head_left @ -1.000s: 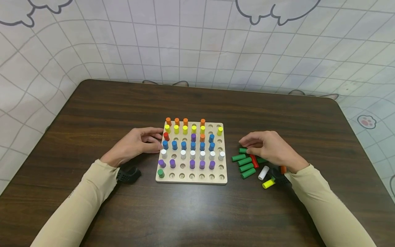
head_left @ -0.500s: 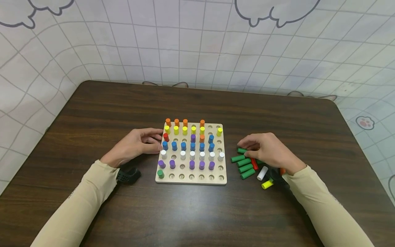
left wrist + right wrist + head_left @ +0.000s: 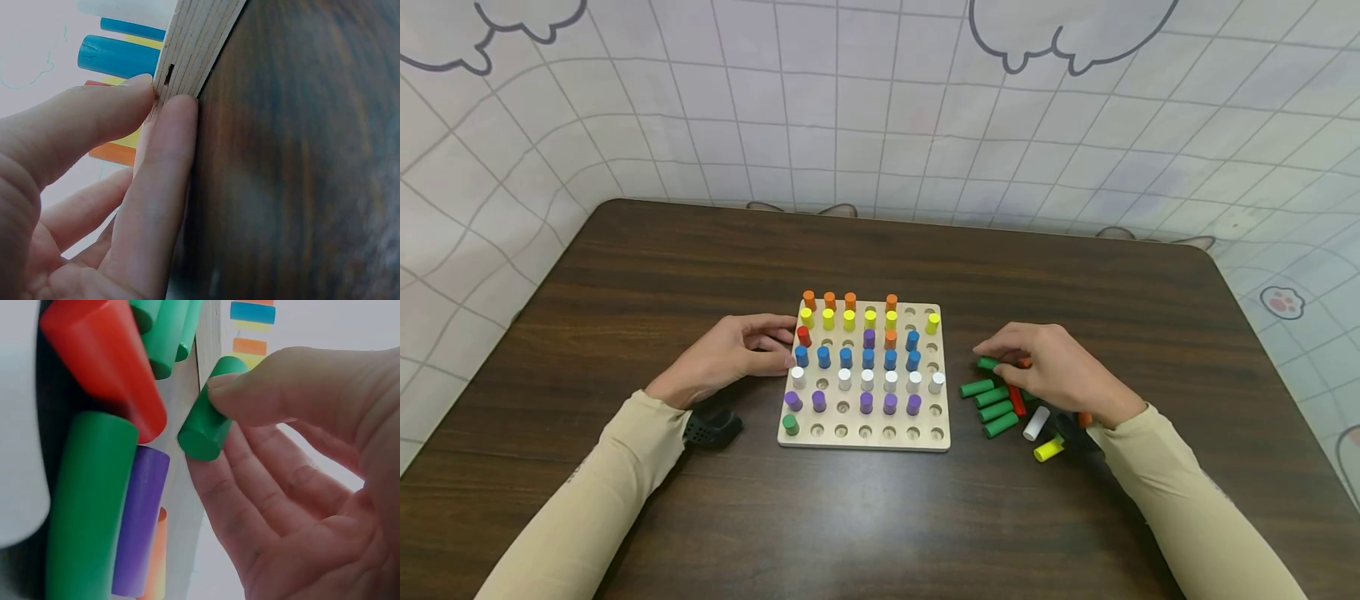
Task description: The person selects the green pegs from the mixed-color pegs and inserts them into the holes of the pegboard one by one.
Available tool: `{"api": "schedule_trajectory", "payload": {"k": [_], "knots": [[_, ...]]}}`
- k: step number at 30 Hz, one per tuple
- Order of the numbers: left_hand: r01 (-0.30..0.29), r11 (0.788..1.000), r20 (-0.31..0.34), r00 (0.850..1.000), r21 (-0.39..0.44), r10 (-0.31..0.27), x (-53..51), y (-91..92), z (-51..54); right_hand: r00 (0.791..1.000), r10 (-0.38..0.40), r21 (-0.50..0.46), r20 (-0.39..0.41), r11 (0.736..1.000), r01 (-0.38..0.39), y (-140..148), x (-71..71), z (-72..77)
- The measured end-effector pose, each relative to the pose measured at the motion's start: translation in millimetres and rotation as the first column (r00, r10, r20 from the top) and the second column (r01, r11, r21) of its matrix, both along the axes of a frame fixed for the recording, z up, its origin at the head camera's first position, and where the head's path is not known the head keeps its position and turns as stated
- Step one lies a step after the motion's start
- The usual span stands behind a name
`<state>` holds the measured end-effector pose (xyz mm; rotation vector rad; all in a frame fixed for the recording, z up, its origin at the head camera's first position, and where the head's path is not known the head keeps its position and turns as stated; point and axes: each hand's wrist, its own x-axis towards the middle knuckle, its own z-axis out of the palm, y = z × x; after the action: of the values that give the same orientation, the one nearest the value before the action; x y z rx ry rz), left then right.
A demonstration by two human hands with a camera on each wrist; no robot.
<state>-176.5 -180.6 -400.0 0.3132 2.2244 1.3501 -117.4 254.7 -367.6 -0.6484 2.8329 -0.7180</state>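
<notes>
A pale wooden pegboard (image 3: 877, 441) holds rows of orange, yellow, blue, white and purple pegs, with one green peg (image 3: 790, 425) at its front left corner. My left hand (image 3: 722, 358) touches the board's left edge; in the left wrist view its thumb and a finger (image 3: 165, 144) rest against the layered side (image 3: 200, 44). At the right, my right hand (image 3: 1060, 367) pinches a green peg (image 3: 209, 415) between thumb and fingers, over the loose pegs. Beneath it in the right wrist view lie a red peg (image 3: 109, 369), a purple peg (image 3: 140, 519) and another green peg (image 3: 90, 506).
Several loose green pegs (image 3: 995, 411) lie right of the board, beside a white peg (image 3: 1036, 423) and a yellow peg (image 3: 1048, 449). A black device is strapped at each wrist. The dark wooden table (image 3: 700, 267) meets a wall covering with grid lines (image 3: 865, 108).
The right hand has shifted slightly left, and an orange peg shows beside its fingers. The left hand stays at the board's edge. The head view has tilted a little.
</notes>
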Motion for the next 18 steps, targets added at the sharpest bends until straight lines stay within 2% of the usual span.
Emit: {"api": "schedule_trajectory", "payload": {"k": [9,18], "knots": [[-0.01,1.0,0.001,1.0,0.002,0.01,1.0,1.4,2.3,1.0,-0.011,-0.028,-0.02,1.0,0.011,0.6,-0.6,6.6],[-0.003,1.0,-0.007,1.0,-0.002,0.003,-0.3,3.0,1.5,0.999,-0.012,-0.074,-0.038,0.997,0.009,1.6,-0.9,6.9]]}}
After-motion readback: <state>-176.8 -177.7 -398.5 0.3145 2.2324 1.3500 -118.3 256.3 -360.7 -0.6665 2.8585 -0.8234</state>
